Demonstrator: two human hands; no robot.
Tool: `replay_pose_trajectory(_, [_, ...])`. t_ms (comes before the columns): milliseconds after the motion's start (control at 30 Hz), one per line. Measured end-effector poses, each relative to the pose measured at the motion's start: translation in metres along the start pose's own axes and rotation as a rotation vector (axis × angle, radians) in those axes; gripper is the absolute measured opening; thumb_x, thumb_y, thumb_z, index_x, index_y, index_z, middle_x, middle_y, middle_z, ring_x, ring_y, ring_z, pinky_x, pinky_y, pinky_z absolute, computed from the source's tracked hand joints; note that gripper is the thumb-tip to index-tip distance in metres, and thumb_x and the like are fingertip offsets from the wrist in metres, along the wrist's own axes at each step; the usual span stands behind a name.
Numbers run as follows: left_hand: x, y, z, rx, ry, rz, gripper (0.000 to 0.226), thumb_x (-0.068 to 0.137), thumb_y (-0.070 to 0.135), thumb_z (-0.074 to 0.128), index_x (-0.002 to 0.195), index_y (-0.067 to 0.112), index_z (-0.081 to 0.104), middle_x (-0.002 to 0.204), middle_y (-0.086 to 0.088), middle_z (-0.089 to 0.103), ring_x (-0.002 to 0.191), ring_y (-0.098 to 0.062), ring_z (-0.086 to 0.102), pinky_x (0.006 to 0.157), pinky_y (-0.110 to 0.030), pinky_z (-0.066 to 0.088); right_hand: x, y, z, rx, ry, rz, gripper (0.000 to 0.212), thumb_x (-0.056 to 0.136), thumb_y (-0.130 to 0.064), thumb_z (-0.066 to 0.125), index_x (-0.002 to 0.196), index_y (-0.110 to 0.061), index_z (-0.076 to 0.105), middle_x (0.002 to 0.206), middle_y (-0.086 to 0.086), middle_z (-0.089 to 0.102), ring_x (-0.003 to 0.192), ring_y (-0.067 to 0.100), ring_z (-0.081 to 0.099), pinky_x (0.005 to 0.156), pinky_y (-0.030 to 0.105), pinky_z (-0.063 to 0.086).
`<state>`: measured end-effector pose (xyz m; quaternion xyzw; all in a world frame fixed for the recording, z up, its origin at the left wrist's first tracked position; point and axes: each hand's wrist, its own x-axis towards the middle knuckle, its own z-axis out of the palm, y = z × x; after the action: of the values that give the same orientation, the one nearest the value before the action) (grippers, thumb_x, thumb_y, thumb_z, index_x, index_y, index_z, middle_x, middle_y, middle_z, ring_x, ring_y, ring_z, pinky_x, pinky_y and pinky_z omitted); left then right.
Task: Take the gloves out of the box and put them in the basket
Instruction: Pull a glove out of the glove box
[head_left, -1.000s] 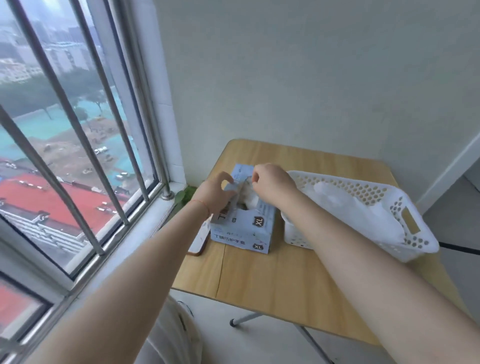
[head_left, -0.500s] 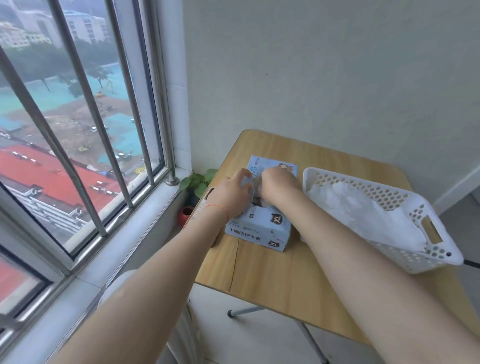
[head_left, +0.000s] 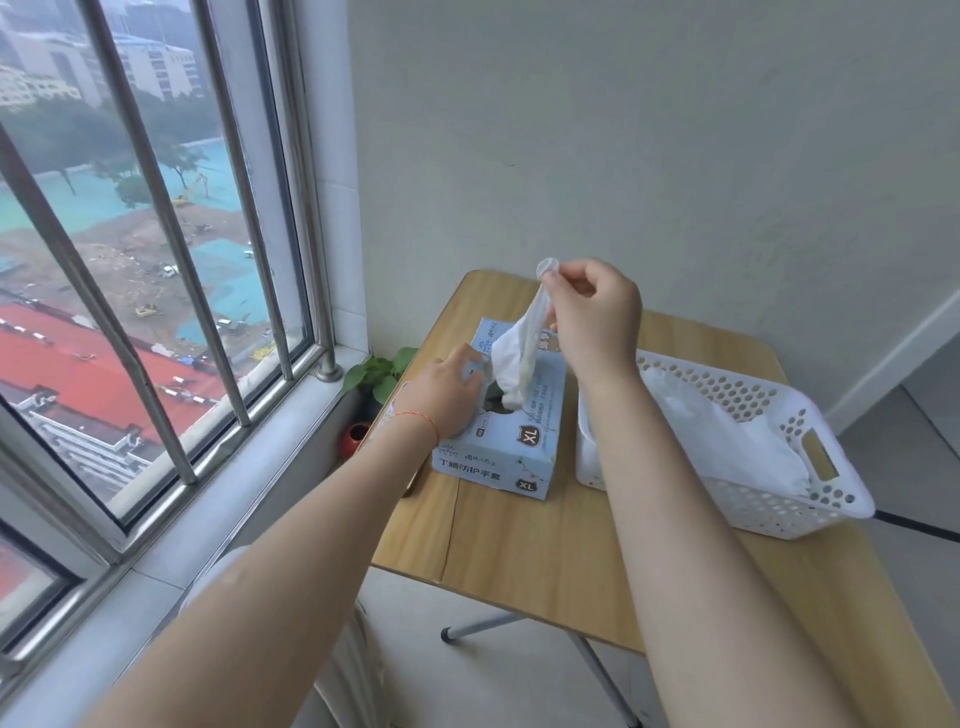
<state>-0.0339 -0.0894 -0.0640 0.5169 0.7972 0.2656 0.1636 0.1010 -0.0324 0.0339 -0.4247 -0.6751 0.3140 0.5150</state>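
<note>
A light blue glove box (head_left: 511, 447) marked XL lies on the wooden table (head_left: 530, 551), with its opening facing up. My right hand (head_left: 597, 317) pinches a thin white glove (head_left: 519, 353) and holds it stretched above the box, its lower end still in the opening. My left hand (head_left: 449, 395) presses on the box's left top edge, its fingers curled over it. To the right of the box stands a white perforated basket (head_left: 810, 499) with several white gloves (head_left: 727, 436) heaped inside.
A barred window (head_left: 156, 249) and its sill run along the left. A small green plant (head_left: 379, 376) in a red pot (head_left: 356, 439) stands below the table's left edge. The wall is close behind the table. A dark cable (head_left: 914, 525) crosses the floor at right.
My right hand has risen from the box opening, drawing a glove up out of it. My left hand has stayed on the box. The camera has shifted nearer.
</note>
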Motion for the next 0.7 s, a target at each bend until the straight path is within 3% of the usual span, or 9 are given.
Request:
replay_pose_trajectory(67, [0.001,0.001,-0.003,-0.023,-0.020,0.006,0.032,0.100,0.038,0.032,0.129,0.036,0.046,0.105,-0.005,0.052,0.071,-0.019,0.056,0.058,-0.030,0.038,-0.006,0.006,0.000,0.011,-0.032,0.053,0.014,0.086,-0.031,0.066,0.079,-0.018,0.067,0.072,-0.006,0.066,0.074,0.015,0.066,0.073,0.043,0.058])
replay_pose_trajectory(200, [-0.001,0.009,-0.012,-0.194,0.137,0.052,0.033,0.099,0.028,0.039,0.120,0.030,0.064,0.114,0.000,0.048,0.109,-0.022,0.050,0.088,-0.032,0.039,-0.015,0.026,-0.003,-0.068,-0.106,0.179,0.014,0.086,-0.031,0.067,0.084,-0.018,0.064,0.083,-0.005,0.067,0.080,0.017,0.067,0.074,0.045,0.058])
replay_pose_trajectory(267, [-0.008,0.018,-0.017,-0.317,0.180,0.118,0.029,0.093,0.027,0.049,0.115,0.029,0.067,0.116,0.004,0.051,0.113,-0.018,0.049,0.095,-0.033,0.041,-0.018,0.029,-0.005,-0.047,-0.100,0.199,0.014,0.084,-0.030,0.069,0.081,-0.018,0.062,0.082,-0.003,0.068,0.079,0.020,0.067,0.074,0.047,0.058])
replay_pose_trajectory(367, [-0.017,0.034,-0.020,-0.313,0.123,0.221,0.033,0.085,0.035,0.065,0.117,0.026,0.065,0.111,0.007,0.053,0.103,-0.011,0.052,0.086,-0.027,0.043,-0.022,0.021,-0.005,-0.007,-0.089,0.159,0.014,0.083,-0.031,0.070,0.079,-0.020,0.062,0.078,-0.002,0.068,0.076,0.021,0.068,0.074,0.045,0.058])
replay_pose_trajectory(433, [-0.016,0.040,-0.020,-0.291,0.156,0.224,0.014,0.088,0.034,0.067,0.097,0.024,0.065,0.094,0.008,0.055,0.083,-0.006,0.052,0.070,-0.019,0.038,-0.024,0.013,-0.005,0.031,-0.084,0.089,0.012,0.083,-0.031,0.069,0.079,-0.022,0.064,0.076,-0.003,0.069,0.074,0.019,0.068,0.074,0.043,0.058])
replay_pose_trajectory(500, [-0.012,0.044,-0.020,-0.334,0.195,0.186,0.019,0.091,0.029,0.063,0.073,0.022,0.058,0.071,0.010,0.052,0.063,-0.004,0.046,0.056,-0.018,0.032,-0.025,0.008,-0.010,0.075,-0.073,0.048,0.008,0.087,-0.029,0.064,0.085,-0.022,0.067,0.079,-0.006,0.070,0.076,0.015,0.068,0.076,0.040,0.058])
replay_pose_trajectory(633, [-0.004,0.043,-0.023,-0.556,0.203,0.015,0.026,0.089,0.026,0.063,0.078,0.003,0.066,0.064,0.004,0.052,0.060,-0.015,0.043,0.058,-0.026,0.034,-0.029,0.020,-0.019,-0.142,-0.176,0.120,0.026,0.093,-0.014,0.052,0.116,-0.022,0.058,0.101,-0.005,0.065,0.091,0.012,0.062,0.081,0.031,0.052])
replay_pose_trajectory(700, [-0.002,0.048,-0.026,-0.588,0.182,-0.031,0.021,0.090,0.022,0.061,0.074,0.009,0.064,0.064,0.004,0.053,0.063,-0.015,0.046,0.058,-0.024,0.036,-0.036,0.026,-0.016,-0.320,-0.334,0.176,0.035,0.092,-0.013,0.051,0.127,-0.017,0.049,0.109,0.003,0.062,0.094,0.018,0.059,0.075,0.029,0.048])
